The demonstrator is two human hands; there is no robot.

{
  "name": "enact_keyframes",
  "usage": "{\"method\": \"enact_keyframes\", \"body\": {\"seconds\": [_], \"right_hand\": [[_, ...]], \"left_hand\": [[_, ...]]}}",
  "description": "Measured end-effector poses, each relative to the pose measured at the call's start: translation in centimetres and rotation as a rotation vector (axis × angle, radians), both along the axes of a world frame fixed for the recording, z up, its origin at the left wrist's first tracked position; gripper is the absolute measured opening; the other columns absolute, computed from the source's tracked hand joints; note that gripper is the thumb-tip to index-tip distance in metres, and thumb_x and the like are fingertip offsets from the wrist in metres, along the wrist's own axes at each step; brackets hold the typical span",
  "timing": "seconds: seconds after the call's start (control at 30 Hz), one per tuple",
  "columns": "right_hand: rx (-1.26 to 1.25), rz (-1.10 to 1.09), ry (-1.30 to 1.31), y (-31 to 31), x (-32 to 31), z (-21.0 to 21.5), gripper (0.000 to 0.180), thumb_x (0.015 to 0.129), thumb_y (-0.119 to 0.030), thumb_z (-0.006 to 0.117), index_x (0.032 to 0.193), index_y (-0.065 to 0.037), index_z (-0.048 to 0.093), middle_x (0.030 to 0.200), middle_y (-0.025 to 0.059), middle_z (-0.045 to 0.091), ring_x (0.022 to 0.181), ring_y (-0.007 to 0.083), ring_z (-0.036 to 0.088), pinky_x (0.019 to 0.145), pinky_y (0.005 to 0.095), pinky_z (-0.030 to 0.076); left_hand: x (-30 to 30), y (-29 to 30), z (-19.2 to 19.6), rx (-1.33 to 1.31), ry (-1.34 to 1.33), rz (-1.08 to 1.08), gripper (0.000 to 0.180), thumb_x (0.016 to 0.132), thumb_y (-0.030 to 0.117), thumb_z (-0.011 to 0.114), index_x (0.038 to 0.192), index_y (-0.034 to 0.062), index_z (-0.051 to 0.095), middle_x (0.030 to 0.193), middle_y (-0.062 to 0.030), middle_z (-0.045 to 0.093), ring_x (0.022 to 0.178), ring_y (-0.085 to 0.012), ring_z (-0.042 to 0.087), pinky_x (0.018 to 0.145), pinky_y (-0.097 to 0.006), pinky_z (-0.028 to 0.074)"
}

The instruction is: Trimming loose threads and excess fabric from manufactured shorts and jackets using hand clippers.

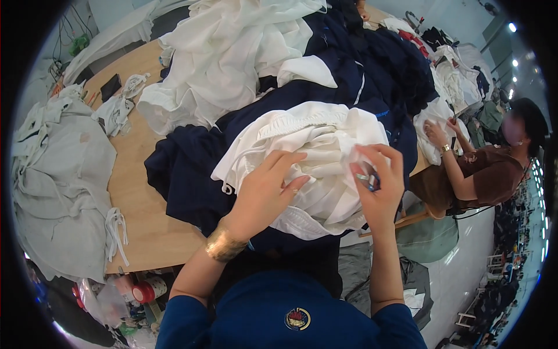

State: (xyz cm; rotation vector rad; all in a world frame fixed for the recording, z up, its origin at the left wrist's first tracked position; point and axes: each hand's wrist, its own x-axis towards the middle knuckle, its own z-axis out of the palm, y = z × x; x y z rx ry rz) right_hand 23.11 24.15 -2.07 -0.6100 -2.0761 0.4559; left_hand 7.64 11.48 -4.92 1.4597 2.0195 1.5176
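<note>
A white garment (325, 157) with a gathered elastic waistband lies bunched in front of me, on top of navy blue garments (192, 168). My left hand (268, 185) rests over its left part, thumb and index finger apart, with nothing held between them. At the garment's right side, my right hand (381, 189) is curled around a small silver and blue tool, which looks like thread snips (369, 179). The fingers hide much of it, and the fingertips are slightly blurred near the white cloth.
A large heap of white garments (226, 58) rises beyond the navy pile. Light grey garments (70, 180) cover the left of the wooden table (139, 232). To the right, a co-worker (494, 168) handles white cloth. Bottles with red lids (148, 289) stand below the table edge.
</note>
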Motion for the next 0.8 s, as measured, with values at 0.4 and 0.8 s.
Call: {"method": "enact_keyframes", "body": {"seconds": [0.4,0.8], "right_hand": [[-0.059,-0.209,-0.124,1.1,5.5,-0.2,0.019,0.069,-0.001,0.071,0.086,-0.006,0.065,0.092,0.0026,0.053,0.068,0.0099,0.05,0.055,0.0221,0.038],[-0.028,0.142,-0.272,-0.9,1.6,-0.3,0.044,0.061,0.007,0.062,0.1,-0.012,0.064,0.076,0.0022,0.052,0.062,0.0169,0.058,0.052,0.0275,0.045]], "left_hand": [[0.0,-1.4,-0.6,0.01,-0.294,-0.101,0.008,0.077,0.007,0.071,0.083,0.0038,0.069,0.071,-0.0017,0.063,0.058,-0.0061,0.052,0.053,-0.02,0.04],[0.5,-1.4,1.3,-0.046,-0.203,-0.09,0.013,0.076,0.009,0.071,0.087,0.0041,0.066,0.079,-0.0035,0.063,0.068,-0.0136,0.058,0.059,-0.025,0.045]]}}
